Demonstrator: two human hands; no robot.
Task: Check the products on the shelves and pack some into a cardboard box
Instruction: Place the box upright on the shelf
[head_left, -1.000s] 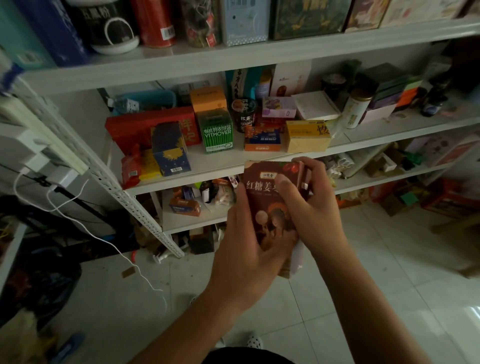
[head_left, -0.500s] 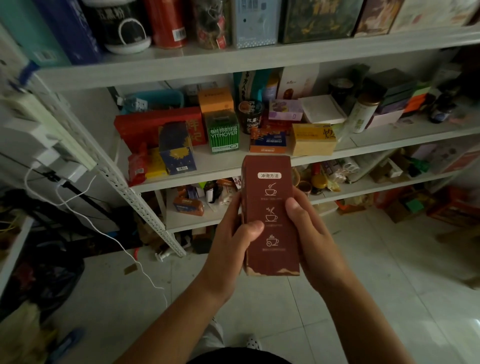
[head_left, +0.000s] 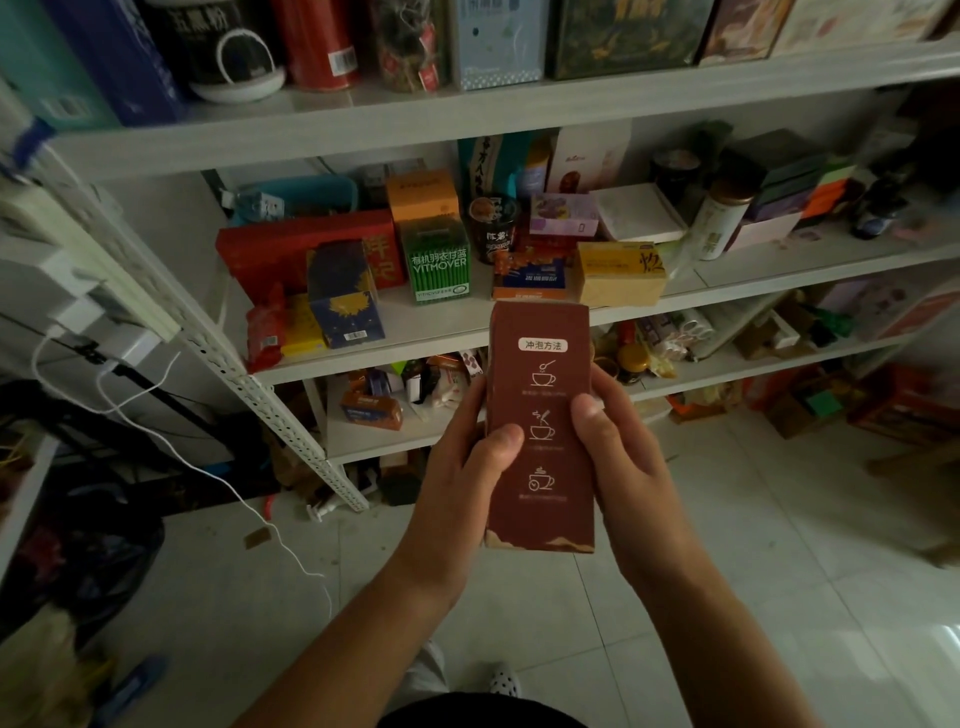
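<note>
Head view shows a tall brown product box (head_left: 543, 384) held upright at the centre of the frame, in front of the shelves, its panel with three cup icons facing the camera. The left grip (head_left: 457, 483) curls round its left edge, thumb pressed on the front. The right grip (head_left: 628, 467) curls round the right edge in the same way. Behind, the middle shelf (head_left: 447, 325) carries a green VITMOVER box (head_left: 441, 265) and a yellow box (head_left: 621, 273).

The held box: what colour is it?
The box is reddish brown with white icons; head view.
</note>
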